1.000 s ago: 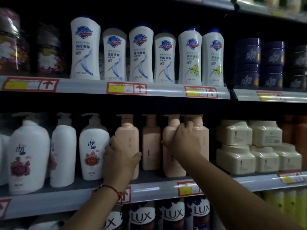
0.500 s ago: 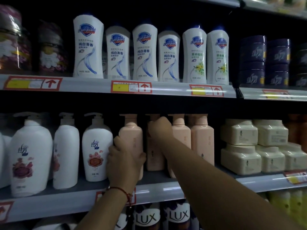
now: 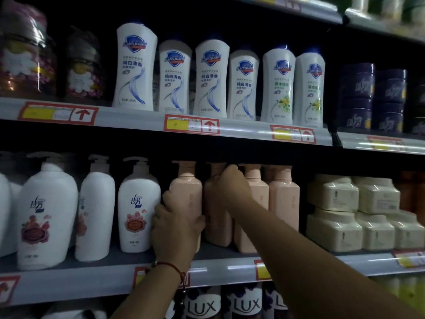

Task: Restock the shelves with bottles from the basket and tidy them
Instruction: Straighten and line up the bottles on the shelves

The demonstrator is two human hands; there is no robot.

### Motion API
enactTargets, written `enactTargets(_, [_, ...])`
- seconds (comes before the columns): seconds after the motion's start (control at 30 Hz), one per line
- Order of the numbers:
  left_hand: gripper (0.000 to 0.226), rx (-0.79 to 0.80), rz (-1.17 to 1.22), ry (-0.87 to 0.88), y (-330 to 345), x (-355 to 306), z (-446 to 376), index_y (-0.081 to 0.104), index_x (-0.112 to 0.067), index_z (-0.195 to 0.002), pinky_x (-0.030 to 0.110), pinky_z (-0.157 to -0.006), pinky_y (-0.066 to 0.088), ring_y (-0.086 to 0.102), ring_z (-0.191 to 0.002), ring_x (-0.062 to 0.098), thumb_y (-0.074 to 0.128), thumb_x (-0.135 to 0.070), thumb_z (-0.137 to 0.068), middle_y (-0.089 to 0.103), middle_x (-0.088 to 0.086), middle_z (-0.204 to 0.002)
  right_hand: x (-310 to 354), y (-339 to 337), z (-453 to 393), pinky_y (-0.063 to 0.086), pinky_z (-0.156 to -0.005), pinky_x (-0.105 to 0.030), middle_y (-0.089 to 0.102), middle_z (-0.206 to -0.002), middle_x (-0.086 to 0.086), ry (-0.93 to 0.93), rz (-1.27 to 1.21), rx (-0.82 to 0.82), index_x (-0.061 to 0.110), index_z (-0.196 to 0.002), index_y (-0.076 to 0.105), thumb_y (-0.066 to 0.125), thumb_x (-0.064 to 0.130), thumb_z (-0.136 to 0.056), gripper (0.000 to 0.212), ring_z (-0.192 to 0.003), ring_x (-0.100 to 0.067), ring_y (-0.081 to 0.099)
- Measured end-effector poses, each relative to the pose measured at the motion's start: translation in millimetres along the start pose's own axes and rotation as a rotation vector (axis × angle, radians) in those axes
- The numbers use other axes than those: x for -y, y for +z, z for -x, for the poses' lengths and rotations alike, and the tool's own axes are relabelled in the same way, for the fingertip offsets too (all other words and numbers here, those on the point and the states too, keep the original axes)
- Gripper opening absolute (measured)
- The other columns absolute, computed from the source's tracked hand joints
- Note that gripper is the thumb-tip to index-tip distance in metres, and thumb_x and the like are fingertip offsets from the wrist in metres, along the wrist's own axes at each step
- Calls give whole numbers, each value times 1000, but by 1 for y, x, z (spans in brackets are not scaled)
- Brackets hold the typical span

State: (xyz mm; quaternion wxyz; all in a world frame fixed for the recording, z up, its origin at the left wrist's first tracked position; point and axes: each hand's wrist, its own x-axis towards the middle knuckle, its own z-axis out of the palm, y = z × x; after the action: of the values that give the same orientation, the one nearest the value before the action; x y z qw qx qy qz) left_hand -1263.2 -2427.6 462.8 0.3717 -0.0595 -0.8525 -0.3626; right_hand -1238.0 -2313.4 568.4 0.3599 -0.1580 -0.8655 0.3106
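Several pink pump bottles stand in a row on the middle shelf (image 3: 92, 276). My left hand (image 3: 176, 226), a red string at its wrist, grips the leftmost pink bottle (image 3: 186, 194) low on its body. My right hand (image 3: 231, 186) reaches across and holds the shoulder of the second pink bottle (image 3: 217, 224), which stands a little further back. Two more pink bottles (image 3: 284, 199) stand upright to the right. The basket is out of view.
White pump bottles (image 3: 47, 210) fill the shelf to the left, cream tubs (image 3: 333, 212) are stacked to the right. White Safeguard bottles (image 3: 135, 67) and dark purple jars (image 3: 356, 97) line the upper shelf. LUX bottles (image 3: 202, 305) stand below.
My right hand left the third pink bottle and moved left onto the second one. My left hand stayed on the leftmost pink bottle. The camera drifted slightly left.
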Motion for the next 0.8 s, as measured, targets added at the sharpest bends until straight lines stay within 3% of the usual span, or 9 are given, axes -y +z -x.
enactTargets(0.13, [99,-7,7,-12,-1,-2,1,28,-11,-140,43,-69,56,59,-97,35,78,-57,-68,51,16,-118,5,0,4,52,-78,-35,68,-112,-10,-51,129,-8,10,-113,65,59,53,-92,48,-99,-31,67])
enactTargets(0.3, [99,29,18,-27,-4,-3,0,26,-13,-141,42,-72,55,58,-101,34,77,-58,-69,49,14,-120,3,-18,4,51,-71,-31,69,-88,-4,-95,102,61,13,-92,72,65,39,-92,27,-85,-23,66])
enactTargets(0.4, [97,41,24,-21,-4,-3,-2,26,-15,-139,41,-72,52,57,-104,34,78,-58,-69,48,13,-123,-1,-30,-2,58,-81,-36,72,-96,-6,-114,26,115,13,-101,74,71,41,-89,31,-92,-24,68])
enactTargets(0.5, [97,55,44,-18,-6,-1,-5,27,-16,-138,40,-73,50,57,-107,34,80,-57,-69,49,13,-126,-1,-40,-7,57,-89,-38,72,-107,-9,-153,32,175,12,-111,71,75,41,-88,37,-101,-25,67])
enactTargets(0.67, [99,124,113,54,-13,16,-13,28,-20,-140,41,-76,54,60,-107,30,82,-61,-67,52,9,-128,-5,-48,-11,49,-84,-30,67,-113,-7,-162,-41,285,13,-122,66,77,37,-90,42,-102,-20,61])
enactTargets(0.8, [76,267,151,91,-18,34,-22,45,-28,-123,42,-78,60,62,-96,17,72,-71,-67,58,-2,-116,-5,-44,-17,47,-88,-32,63,-115,-9,-141,10,300,9,-130,62,73,40,-91,51,-105,-22,57])
